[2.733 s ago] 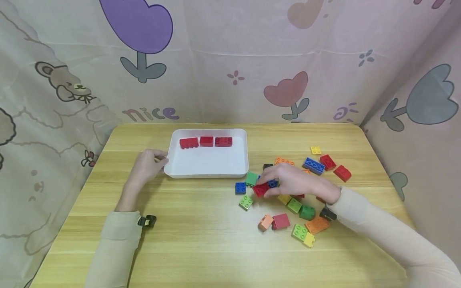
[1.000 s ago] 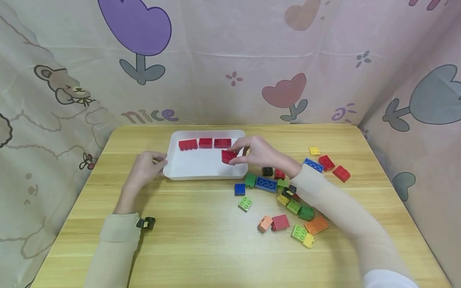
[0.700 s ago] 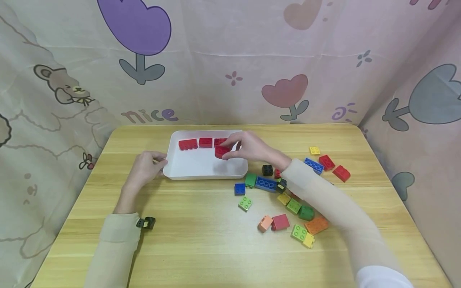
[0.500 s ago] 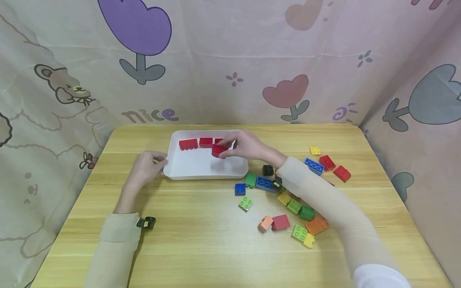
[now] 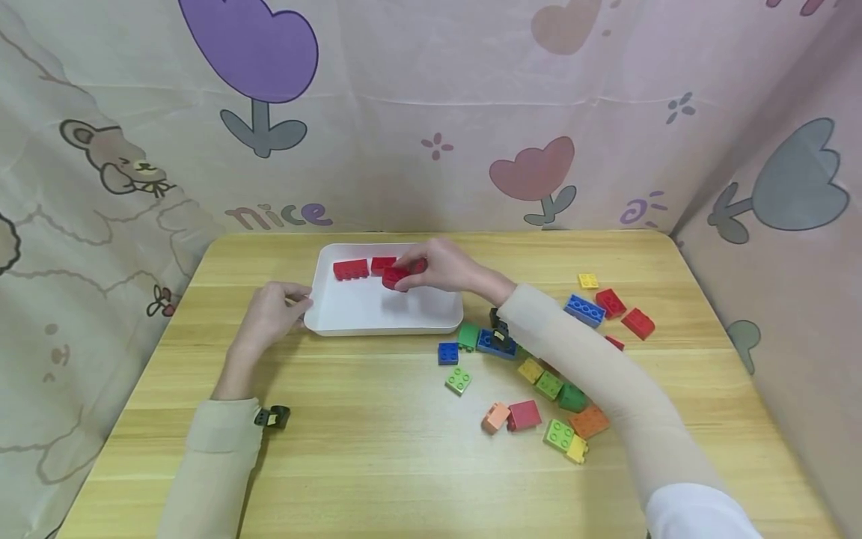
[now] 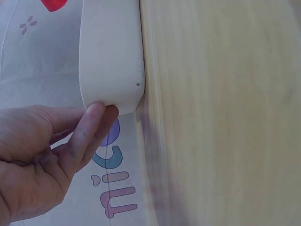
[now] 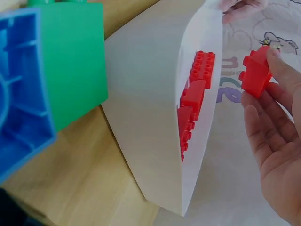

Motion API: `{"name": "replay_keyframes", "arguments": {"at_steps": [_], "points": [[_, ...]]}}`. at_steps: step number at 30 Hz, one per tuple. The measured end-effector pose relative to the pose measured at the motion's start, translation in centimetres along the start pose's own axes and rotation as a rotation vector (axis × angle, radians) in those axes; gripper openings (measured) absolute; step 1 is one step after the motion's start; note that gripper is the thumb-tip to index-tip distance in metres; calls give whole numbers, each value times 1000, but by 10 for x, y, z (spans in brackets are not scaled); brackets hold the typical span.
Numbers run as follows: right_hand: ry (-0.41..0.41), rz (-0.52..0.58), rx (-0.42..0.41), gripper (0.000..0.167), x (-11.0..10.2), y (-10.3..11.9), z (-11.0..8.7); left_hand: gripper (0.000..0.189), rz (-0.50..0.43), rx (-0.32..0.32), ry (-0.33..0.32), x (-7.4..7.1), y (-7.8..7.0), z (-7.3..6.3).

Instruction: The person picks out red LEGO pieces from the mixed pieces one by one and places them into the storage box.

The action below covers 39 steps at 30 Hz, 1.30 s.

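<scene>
Pinches red brick [image 5: 393,279] in right hand [image 5: 441,263], left edge of white tray [image 5: 377,311] in left hand [image 5: 269,311]; has three bricks [image 5: 351,270] inside along far edge, loose reds [image 5: 638,323] left toward right edge of worktop [image 5: 337,449].

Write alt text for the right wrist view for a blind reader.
A right hand pinches a red brick clear of a white tray that holds three more red bricks. A green brick and a blue brick loom large at the left, and part of the left hand shows at the tray's far end.
</scene>
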State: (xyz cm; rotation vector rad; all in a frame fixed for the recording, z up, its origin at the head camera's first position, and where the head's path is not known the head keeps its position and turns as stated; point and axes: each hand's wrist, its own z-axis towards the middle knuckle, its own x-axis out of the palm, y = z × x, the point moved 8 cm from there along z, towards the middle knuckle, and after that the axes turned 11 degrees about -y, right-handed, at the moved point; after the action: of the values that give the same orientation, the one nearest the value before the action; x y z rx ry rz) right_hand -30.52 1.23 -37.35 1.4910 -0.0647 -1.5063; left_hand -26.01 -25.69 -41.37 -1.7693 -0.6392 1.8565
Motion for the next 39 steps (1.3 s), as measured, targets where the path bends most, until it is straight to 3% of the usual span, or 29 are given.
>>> {"name": "replay_keyframes", "arguments": {"at_steps": [7,17,39], "points": [[30,-8,33,44,13,-3,10,33,7,-8,-2,2,1,0],[59,11,10,44,24,13,27,33,4,-12,6,1,-1,-1],[185,-88,79,36,70,16,71,34,20,-7,-2,3,1,0]]}}
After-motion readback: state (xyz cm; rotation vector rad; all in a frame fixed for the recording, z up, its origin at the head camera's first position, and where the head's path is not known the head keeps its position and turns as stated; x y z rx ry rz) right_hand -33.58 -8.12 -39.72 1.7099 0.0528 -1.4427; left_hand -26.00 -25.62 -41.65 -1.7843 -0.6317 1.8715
